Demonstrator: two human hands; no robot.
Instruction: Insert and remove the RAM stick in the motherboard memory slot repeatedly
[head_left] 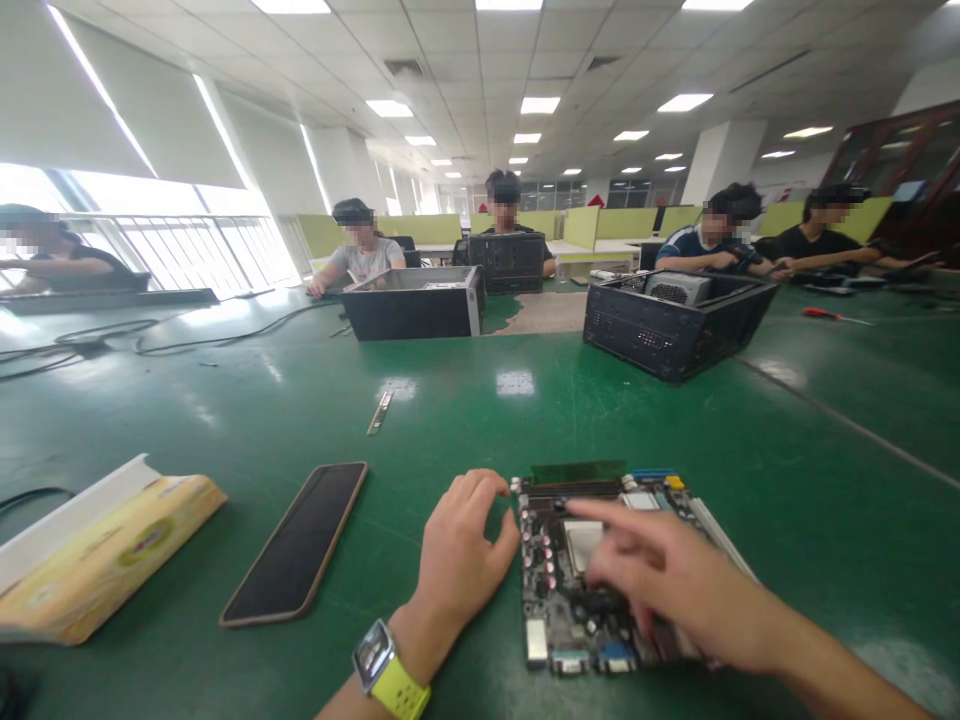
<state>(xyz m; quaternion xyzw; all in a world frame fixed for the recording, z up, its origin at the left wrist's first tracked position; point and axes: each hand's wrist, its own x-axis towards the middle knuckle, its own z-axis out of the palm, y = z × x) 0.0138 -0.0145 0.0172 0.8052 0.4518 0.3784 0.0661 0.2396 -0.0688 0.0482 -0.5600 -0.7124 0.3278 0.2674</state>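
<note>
Head view: motherboard [559,590] flat on the counter [450,400]. Left hand [469,535] at its left edge, thumb and fingers apart. Right hand [667,570] over it, index extended by the slots [551,491]; can't tell contact or grip. I'd brace the edge with 1 hand, keep fingertips off the socket [583,545].

Ceiling light panels [540,105] and left-side windows [124,195] are shining brightly | green tabletop [465,420] is reflecting pale glare | right hand [664,570] is blurring | wide-angle distortion is stretching edges
</note>
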